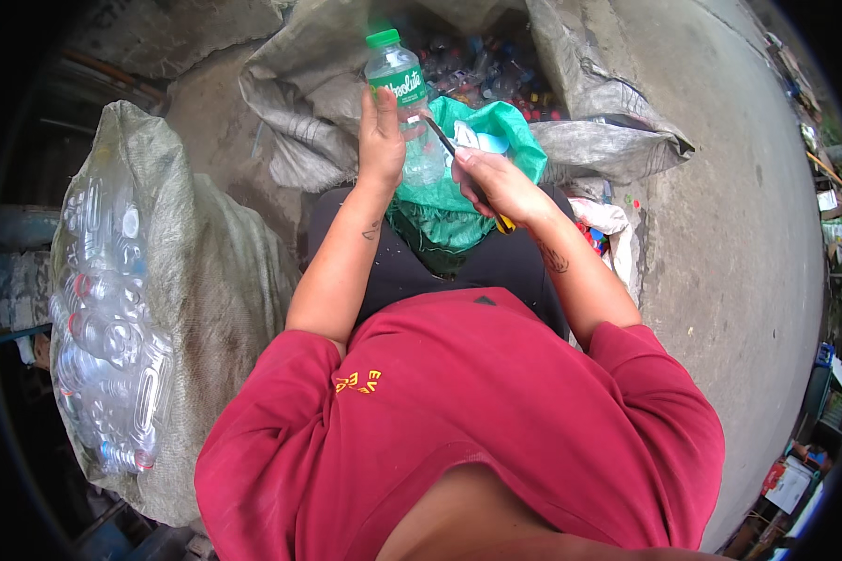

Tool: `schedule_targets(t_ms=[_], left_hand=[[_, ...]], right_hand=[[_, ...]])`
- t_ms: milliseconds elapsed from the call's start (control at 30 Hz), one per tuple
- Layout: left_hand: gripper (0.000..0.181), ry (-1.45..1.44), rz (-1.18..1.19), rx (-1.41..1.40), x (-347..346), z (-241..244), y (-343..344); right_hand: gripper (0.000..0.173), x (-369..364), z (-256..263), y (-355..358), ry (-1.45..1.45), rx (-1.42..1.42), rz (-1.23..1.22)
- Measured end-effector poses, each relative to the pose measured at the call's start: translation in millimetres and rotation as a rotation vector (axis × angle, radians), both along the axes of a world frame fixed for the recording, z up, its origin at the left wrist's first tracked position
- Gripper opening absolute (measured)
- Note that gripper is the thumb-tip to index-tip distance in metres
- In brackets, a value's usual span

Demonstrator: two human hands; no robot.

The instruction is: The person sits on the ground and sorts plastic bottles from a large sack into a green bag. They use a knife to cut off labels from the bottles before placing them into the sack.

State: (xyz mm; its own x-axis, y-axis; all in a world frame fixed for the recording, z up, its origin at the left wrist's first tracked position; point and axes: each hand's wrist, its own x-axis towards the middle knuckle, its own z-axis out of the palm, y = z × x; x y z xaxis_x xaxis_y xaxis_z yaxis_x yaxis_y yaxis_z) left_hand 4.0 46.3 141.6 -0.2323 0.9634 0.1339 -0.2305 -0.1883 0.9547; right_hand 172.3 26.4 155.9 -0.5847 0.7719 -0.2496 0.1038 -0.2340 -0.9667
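Observation:
My left hand point(382, 140) grips a clear plastic bottle point(421, 158) with a green cap and a green label, holding it tilted above my lap. In my right hand point(495, 181) is a knife point(440, 135) with a dark blade and a bit of yellow at the handle end. The blade's tip is at the bottle's side just below the label; whether it cuts in cannot be told. Beneath both hands, a green woven sack point(523, 130) between my knees holds white and light blue scraps.
Ahead, a large grey woven sack point(302, 133) holds many bottles point(491, 70). At left stands another sack point(224, 245) filled with clear bottles point(112, 329). A white bag point(621, 228) with coloured caps point(593, 238) sits by my right knee. Concrete floor point(730, 245) extends right.

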Motion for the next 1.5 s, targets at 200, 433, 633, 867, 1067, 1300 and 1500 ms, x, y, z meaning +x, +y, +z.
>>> schedule_targets(t_ms=[200,433,633,867,1067,1300,1500], left_hand=[[0.071,-0.108,-0.221,-0.159,-1,-5,-10],[0.070,0.000,-0.188,-0.205,-2,-2,-21],[0.072,0.090,-0.188,-0.143,-6,-7,-21],[0.078,-0.089,-0.411,-0.130,-15,-22,-19],[0.079,0.034,-0.300,-0.111,-6,-9,-17],[0.073,-0.132,-0.326,-0.201,-11,-13,-17],[0.084,-0.199,-0.768,-0.236,-25,-20,-18]], right_hand=[[0.047,-19,8,27,-0.115,0.672,-0.500],[0.042,-26,16,24,-0.096,0.549,-0.432],[0.024,-26,11,31,-0.194,0.710,-0.476],[0.022,-22,14,34,-0.092,0.512,-0.461],[0.034,-24,16,22,-0.068,0.590,-0.451],[0.023,-24,5,26,-0.275,0.689,-0.481],[0.008,-17,-6,53,-0.334,1.071,-0.656]])
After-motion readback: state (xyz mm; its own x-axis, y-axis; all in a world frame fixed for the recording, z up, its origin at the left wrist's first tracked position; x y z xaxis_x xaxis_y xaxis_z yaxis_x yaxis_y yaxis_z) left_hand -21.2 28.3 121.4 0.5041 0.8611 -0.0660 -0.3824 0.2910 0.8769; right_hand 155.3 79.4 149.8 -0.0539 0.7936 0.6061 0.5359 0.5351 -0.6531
